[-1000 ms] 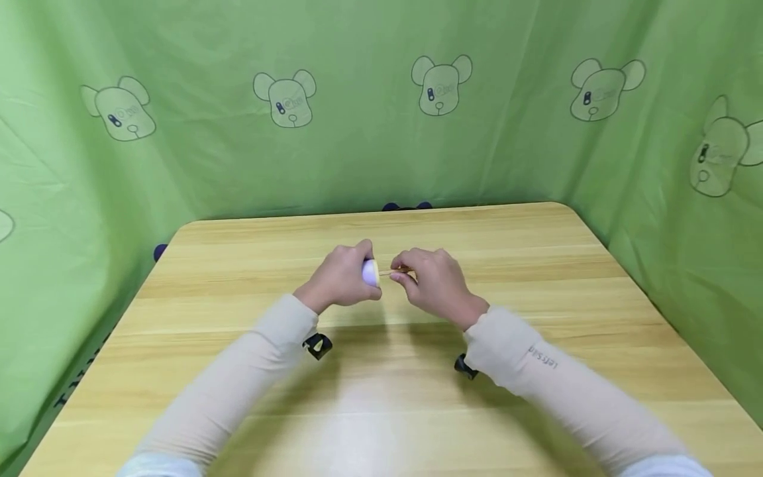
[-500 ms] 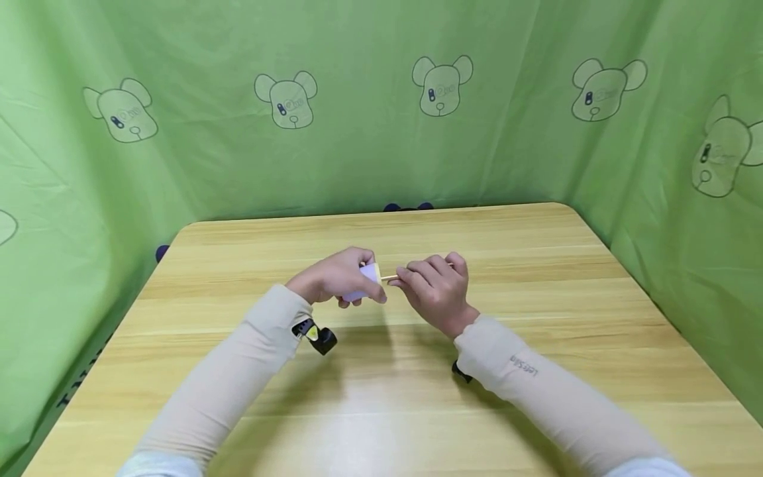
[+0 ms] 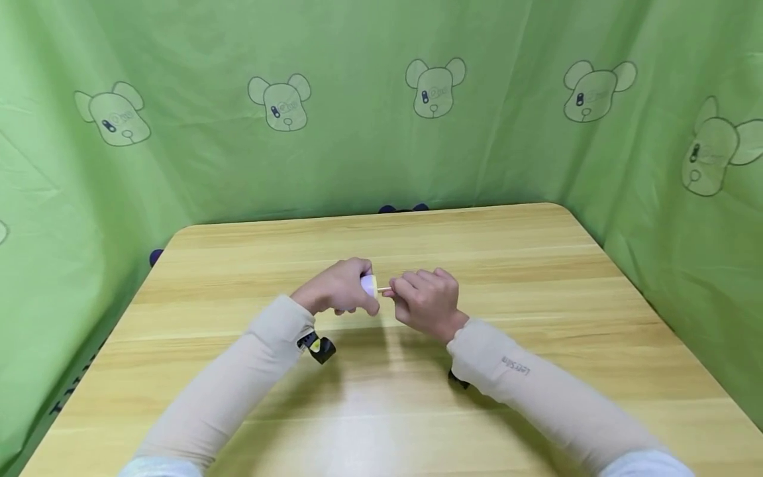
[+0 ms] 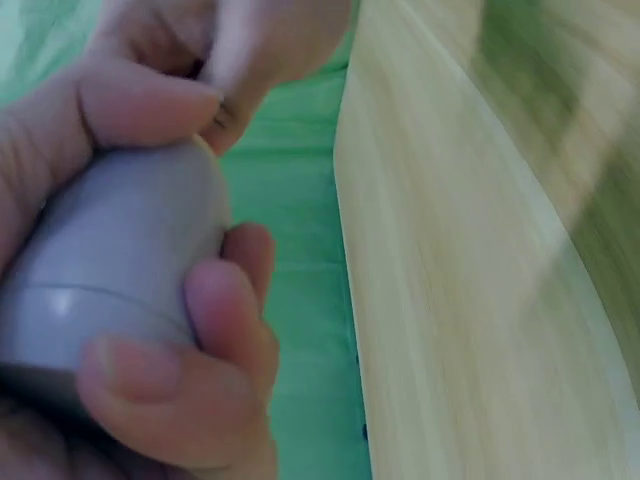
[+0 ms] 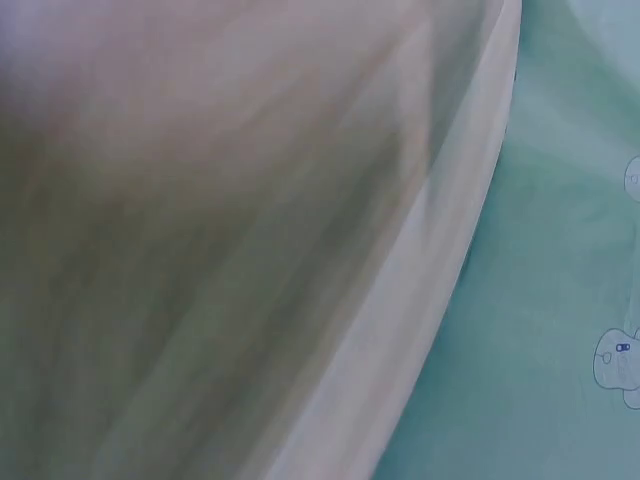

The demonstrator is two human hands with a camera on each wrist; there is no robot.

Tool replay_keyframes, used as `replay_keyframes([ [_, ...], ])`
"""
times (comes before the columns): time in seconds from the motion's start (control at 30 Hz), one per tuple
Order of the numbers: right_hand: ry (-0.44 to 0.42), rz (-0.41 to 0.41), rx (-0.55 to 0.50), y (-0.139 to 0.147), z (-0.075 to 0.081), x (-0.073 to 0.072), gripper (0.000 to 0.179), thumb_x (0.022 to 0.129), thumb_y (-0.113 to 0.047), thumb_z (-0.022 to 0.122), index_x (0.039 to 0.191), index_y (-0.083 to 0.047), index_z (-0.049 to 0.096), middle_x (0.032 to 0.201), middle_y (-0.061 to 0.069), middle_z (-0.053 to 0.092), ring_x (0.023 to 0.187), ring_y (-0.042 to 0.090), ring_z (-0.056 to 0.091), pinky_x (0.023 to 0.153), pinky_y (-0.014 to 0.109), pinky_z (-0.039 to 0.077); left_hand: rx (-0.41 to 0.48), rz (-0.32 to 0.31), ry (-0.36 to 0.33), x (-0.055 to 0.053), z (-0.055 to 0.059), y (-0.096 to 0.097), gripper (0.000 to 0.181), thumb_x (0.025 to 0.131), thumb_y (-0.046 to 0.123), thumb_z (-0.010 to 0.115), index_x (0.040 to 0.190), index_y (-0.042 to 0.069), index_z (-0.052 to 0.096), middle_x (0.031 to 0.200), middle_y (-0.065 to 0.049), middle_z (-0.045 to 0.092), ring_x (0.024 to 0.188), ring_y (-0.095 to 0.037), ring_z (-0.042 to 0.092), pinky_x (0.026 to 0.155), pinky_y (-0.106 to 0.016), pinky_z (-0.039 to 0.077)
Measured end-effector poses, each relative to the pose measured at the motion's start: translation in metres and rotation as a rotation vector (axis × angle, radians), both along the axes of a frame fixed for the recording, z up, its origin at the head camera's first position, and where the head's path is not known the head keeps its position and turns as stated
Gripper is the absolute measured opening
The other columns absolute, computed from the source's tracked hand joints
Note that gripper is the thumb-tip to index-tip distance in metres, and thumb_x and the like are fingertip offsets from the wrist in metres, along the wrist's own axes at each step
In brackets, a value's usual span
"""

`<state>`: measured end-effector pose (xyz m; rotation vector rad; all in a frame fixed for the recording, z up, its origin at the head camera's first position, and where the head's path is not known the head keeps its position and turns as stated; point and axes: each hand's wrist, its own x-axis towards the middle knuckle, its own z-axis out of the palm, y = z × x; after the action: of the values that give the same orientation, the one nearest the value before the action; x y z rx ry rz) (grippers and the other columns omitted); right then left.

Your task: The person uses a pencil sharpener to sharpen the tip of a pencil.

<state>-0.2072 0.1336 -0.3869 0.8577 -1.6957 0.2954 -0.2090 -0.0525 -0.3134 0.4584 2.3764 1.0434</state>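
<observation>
My left hand (image 3: 334, 286) grips a rounded lavender object (image 3: 367, 285) with a pale yellow rim facing right. In the left wrist view its smooth body (image 4: 120, 225) has a fine seam and a dark band low down, with thumb and fingers wrapped round it. From the yellow rim a thin, light-coloured stick (image 3: 384, 289) runs across to my right hand (image 3: 426, 299), whose curled fingers hold it and hide most of its length. Both hands are above the middle of the table. The right wrist view shows neither the stick nor the fingers clearly.
The wooden table (image 3: 524, 265) has a rounded far edge. Green curtains (image 3: 357, 159) printed with bear heads surround it at the back and sides. A small black camera mount (image 3: 319, 348) hangs below the left wrist, another (image 3: 457, 379) below the right.
My right hand has changed from a fingertip pinch on the stick to a curled, knuckles-up hold. The left hand has turned a little, and both hands have come slightly nearer.
</observation>
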Motion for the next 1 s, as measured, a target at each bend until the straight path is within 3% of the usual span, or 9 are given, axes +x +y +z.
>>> replay_keyframes([
  [0.2,-0.353,-0.014,0.048,0.003,0.011,0.009,0.036,0.095,-0.034,0.060,0.063,-0.017,0.057,0.049,-0.007,0.048,0.035,0.006,0.029,0.035,0.022,0.018,-0.171,-0.041,0.392,0.001,-0.008,0.004,0.039,0.065,0.014,0.081,0.090,0.009,0.052,0.078,-0.006,0.058,0.065,-0.018,0.056,0.051,-0.027,0.047],
  [0.27,-0.574,-0.022,0.085,0.005,0.020,0.011,0.034,0.092,-0.033,0.065,0.063,-0.019,0.053,0.048,-0.009,0.044,0.037,0.004,0.027,0.035,0.022,0.018,-0.213,-0.042,0.505,0.003,-0.012,0.005,0.042,0.064,0.017,0.082,0.092,0.010,0.051,0.077,-0.004,0.057,0.066,-0.018,0.057,0.054,-0.027,0.047],
  [0.43,-1.380,0.021,0.107,0.006,0.054,0.008,0.035,0.093,-0.025,0.063,0.064,-0.017,0.045,0.054,-0.007,0.040,0.047,0.009,0.034,0.043,0.025,0.023,-0.263,-0.082,0.863,0.011,-0.026,0.005,0.047,0.064,0.020,0.085,0.094,0.009,0.051,0.075,-0.003,0.057,0.061,-0.018,0.056,0.053,-0.029,0.048],
  [0.5,-1.534,-0.009,0.108,0.004,0.063,0.005,0.033,0.095,-0.026,0.061,0.066,-0.015,0.049,0.057,-0.004,0.043,0.050,0.011,0.037,0.046,0.027,0.026,-0.271,-0.082,0.949,0.012,-0.029,0.004,0.047,0.063,0.020,0.085,0.093,0.009,0.050,0.075,-0.004,0.057,0.060,-0.018,0.056,0.052,-0.029,0.048],
  [0.53,-1.552,-0.024,0.114,0.003,0.065,0.005,0.031,0.095,-0.027,0.061,0.068,-0.015,0.051,0.059,-0.003,0.045,0.051,0.012,0.039,0.046,0.027,0.027,-0.268,-0.082,0.959,0.012,-0.028,0.003,0.047,0.064,0.020,0.085,0.094,0.008,0.051,0.076,-0.004,0.058,0.061,-0.018,0.056,0.053,-0.030,0.049],
  [0.6,-1.472,-0.059,0.138,0.001,0.066,0.007,0.027,0.095,-0.031,0.061,0.073,-0.016,0.057,0.063,-0.004,0.051,0.053,0.014,0.044,0.048,0.029,0.032,-0.250,-0.070,0.913,0.010,-0.024,0.000,0.046,0.064,0.019,0.085,0.095,0.008,0.051,0.077,-0.005,0.058,0.063,-0.019,0.057,0.054,-0.030,0.049],
  [0.67,-1.286,-0.067,0.147,0.000,0.061,0.011,0.019,0.093,-0.030,0.064,0.081,-0.016,0.064,0.071,-0.004,0.060,0.060,0.015,0.053,0.052,0.031,0.038,-0.225,-0.058,0.804,0.005,-0.017,-0.003,0.045,0.065,0.018,0.084,0.095,0.008,0.052,0.078,-0.004,0.059,0.065,-0.018,0.057,0.055,-0.029,0.049],
  [0.87,-0.539,-0.073,0.100,0.001,0.032,0.015,0.014,0.089,-0.024,0.070,0.096,-0.011,0.070,0.087,0.002,0.070,0.074,0.022,0.064,0.070,0.043,0.041,-0.103,-0.027,0.526,-0.006,-0.005,-0.009,0.039,0.065,0.015,0.082,0.091,0.010,0.053,0.080,-0.004,0.059,0.070,-0.020,0.059,0.056,-0.028,0.050],
  [1.0,-0.286,-0.060,-0.004,-0.002,0.018,0.012,0.020,0.095,-0.028,0.062,0.090,-0.011,0.069,0.079,0.004,0.069,0.068,0.026,0.061,0.071,0.048,0.038,-0.062,-0.024,0.385,-0.005,0.001,-0.011,0.040,0.065,0.017,0.082,0.092,0.009,0.053,0.083,-0.006,0.059,0.070,-0.020,0.058,0.054,-0.028,0.049],
])
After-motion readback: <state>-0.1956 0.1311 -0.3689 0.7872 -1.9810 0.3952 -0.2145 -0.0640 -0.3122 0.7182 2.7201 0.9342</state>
